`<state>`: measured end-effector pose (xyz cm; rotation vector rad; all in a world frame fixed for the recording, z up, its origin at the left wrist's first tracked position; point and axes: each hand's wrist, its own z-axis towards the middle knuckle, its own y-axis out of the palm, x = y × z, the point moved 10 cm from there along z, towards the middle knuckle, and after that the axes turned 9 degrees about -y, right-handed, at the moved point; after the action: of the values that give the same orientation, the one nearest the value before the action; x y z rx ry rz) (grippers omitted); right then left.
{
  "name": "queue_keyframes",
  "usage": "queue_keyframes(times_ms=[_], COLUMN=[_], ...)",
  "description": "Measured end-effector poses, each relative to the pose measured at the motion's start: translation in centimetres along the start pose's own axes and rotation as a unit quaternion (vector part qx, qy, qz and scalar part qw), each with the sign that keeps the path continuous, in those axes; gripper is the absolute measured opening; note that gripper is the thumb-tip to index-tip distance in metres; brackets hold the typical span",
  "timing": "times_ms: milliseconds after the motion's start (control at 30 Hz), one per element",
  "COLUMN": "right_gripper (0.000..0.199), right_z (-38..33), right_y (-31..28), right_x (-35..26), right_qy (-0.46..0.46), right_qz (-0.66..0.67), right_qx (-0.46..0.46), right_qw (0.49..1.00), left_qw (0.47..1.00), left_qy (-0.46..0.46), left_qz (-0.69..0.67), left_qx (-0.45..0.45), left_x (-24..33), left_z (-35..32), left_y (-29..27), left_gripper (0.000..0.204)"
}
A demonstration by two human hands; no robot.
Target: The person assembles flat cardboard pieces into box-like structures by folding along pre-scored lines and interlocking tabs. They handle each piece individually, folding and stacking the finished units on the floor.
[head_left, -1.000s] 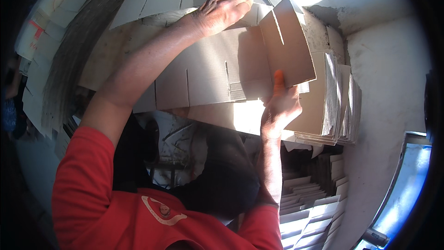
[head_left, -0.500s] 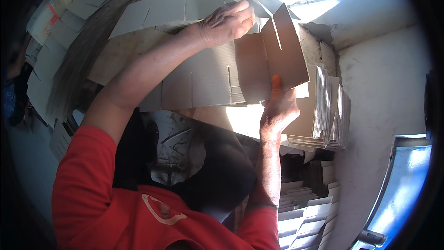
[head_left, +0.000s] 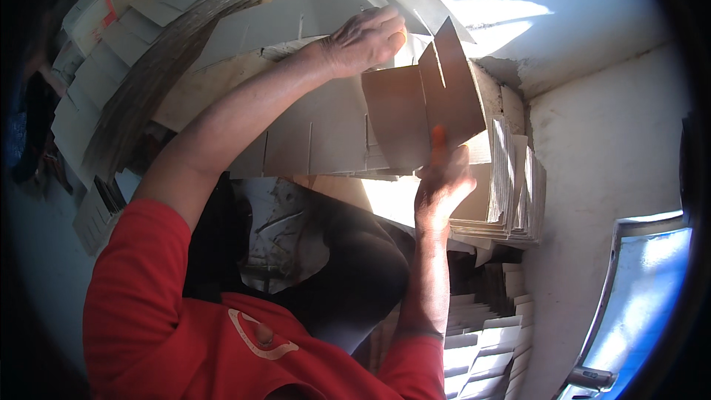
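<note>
Folding further than a second ago, the brown slotted cardboard box blank (head_left: 348,130) now has its end flap (head_left: 444,89) standing steeper; left hand (head_left: 366,37) grips the top edge, right hand (head_left: 441,181) pinches the flap from below, above the flat cardboard stack (head_left: 511,185).

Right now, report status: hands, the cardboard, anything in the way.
Left hand grips cardboard blank's top edge. Right hand pushes up the brown end flap. Stacked flat blanks crowd close on the right.
</note>
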<state>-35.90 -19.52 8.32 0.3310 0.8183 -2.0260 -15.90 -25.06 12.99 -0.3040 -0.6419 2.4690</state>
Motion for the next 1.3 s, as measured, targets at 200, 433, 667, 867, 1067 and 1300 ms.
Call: queue_keyframes(times_ms=[200,433,667,867,1067,1300], right_gripper=[0.029,0.032,0.021,0.018,0.008,0.022], right_z=[-0.5,-1.1,1.2,4.0,6.1,4.4], right_y=[0.2,1.2,0.5,1.8,6.7,11.9], right_x=[-0.2,-0.8,-2.2,-7.5,-7.0,4.1], right_qy=[0.118,0.208,0.116,-0.032,-0.056,0.135], right_qz=[0.172,0.401,0.106,-0.305,-0.341,-0.201], right_qx=[0.025,0.068,0.008,-0.141,-0.340,-0.475], right_qw=[0.978,0.890,0.988,0.941,0.875,0.846], left_qw=[1.000,0.999,0.996,0.993,0.958,0.928], left_qy=[0.004,0.027,0.069,0.031,-0.182,-0.287], left_qz=[-0.008,-0.004,-0.023,-0.111,-0.166,-0.146], left_qx=[-0.005,0.033,0.051,0.009,-0.146,-0.188], left_x=[0.1,0.9,5.2,9.7,2.1,0.4], left_z=[0.3,0.9,0.5,-0.6,-1.6,-6.2], left_y=[-1.1,-3.3,-6.3,-8.3,-4.4,-7.5], left_gripper=[0.014,0.014,0.013,0.010,0.014,0.044])
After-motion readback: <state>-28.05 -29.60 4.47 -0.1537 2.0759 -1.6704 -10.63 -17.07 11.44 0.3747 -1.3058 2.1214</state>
